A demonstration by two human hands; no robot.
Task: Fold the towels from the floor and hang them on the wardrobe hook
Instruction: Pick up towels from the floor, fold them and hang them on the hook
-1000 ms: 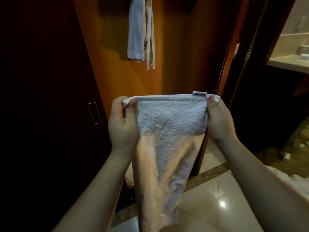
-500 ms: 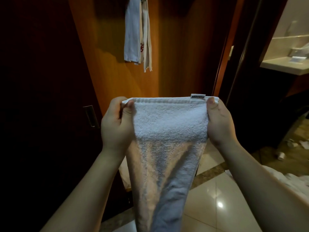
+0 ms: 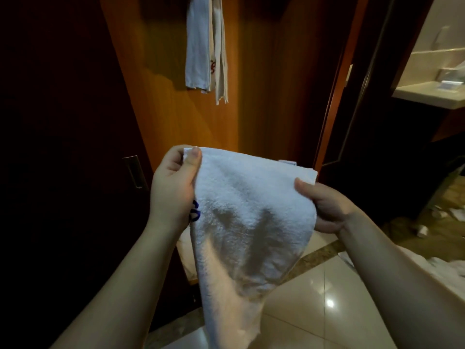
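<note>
A white terry towel (image 3: 246, 222) hangs in front of me, held between both hands. My left hand (image 3: 173, 190) pinches its upper left corner with thumb on top. My right hand (image 3: 324, 205) grips the right edge lower down, thumb on the front and fingers behind the cloth. The towel's top edge slopes down to the right, and a small label shows near its right end. Above, two white towels (image 3: 206, 46) hang against the orange wardrobe panel (image 3: 264, 84); the hook itself is out of frame.
A dark wardrobe door with a metal recessed handle (image 3: 136, 172) stands at the left. Glossy floor tiles (image 3: 327, 311) lie below. More white cloth (image 3: 442, 270) lies on the floor at the right. A bathroom counter (image 3: 427, 91) shows at the far right.
My right hand has slid down from the towel's top right corner to its right edge. The top edge, level before, now tilts down to the right, and the cloth bulges toward me.
</note>
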